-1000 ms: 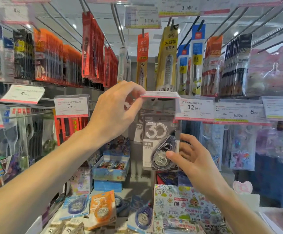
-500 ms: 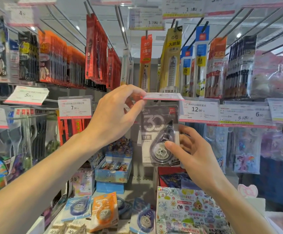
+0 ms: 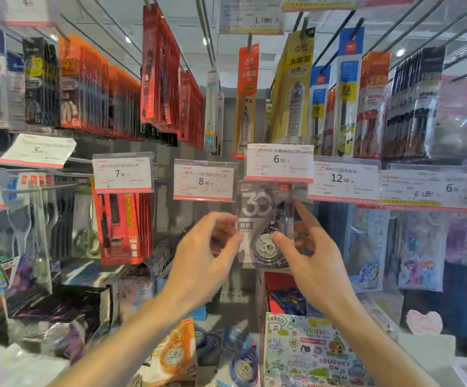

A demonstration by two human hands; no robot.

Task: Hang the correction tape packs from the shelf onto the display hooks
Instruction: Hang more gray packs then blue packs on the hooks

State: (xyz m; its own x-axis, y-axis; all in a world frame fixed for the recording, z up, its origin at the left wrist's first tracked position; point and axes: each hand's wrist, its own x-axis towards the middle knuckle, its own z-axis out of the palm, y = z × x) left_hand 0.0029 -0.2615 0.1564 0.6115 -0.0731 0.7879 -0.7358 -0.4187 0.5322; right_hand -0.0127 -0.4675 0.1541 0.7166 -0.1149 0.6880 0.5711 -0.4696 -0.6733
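Your left hand had dropped from the 6.00 tag, fingers loosely spread and empty, while your right hand still pinched the grey pack hanging under that tag, probably hooked already.
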